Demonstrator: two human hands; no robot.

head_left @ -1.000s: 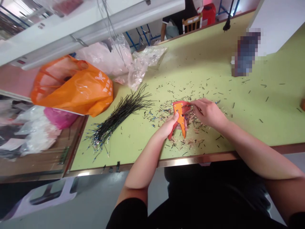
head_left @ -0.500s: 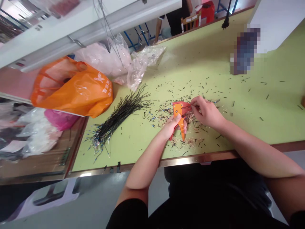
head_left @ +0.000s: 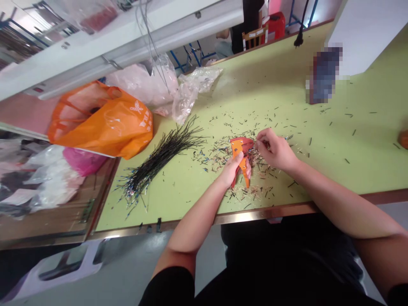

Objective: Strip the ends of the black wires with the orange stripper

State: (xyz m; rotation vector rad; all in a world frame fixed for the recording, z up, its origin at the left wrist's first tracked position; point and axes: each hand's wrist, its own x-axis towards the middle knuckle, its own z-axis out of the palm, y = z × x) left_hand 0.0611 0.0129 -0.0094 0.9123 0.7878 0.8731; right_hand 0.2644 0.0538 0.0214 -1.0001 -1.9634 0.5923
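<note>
My left hand [head_left: 235, 166] is wrapped around the handles of an orange and red wire stripper [head_left: 237, 148], whose head points right. Close to its jaws, my right hand [head_left: 276, 148] is closed in a pinch on a thin dark wire, mostly hidden by the fingers. Under and around both hands lie scattered black insulation scraps and copper-coloured strands [head_left: 255, 191]. To the left rests a long bundle of black wires [head_left: 162, 155], with blue and silvery bits at its near end.
An orange bag [head_left: 111, 127] and clear plastic bags [head_left: 188, 95] lie at the back left, beneath a white shelf rail [head_left: 127, 55]. A blurred dark object [head_left: 325, 76] stands by a white panel at the right. Across the table is another person, partly visible [head_left: 240, 34].
The stripper's handles look a little further apart. My right hand stays near the jaws, with a small gap now showing between fingers and tool. The view has shifted slightly.
</note>
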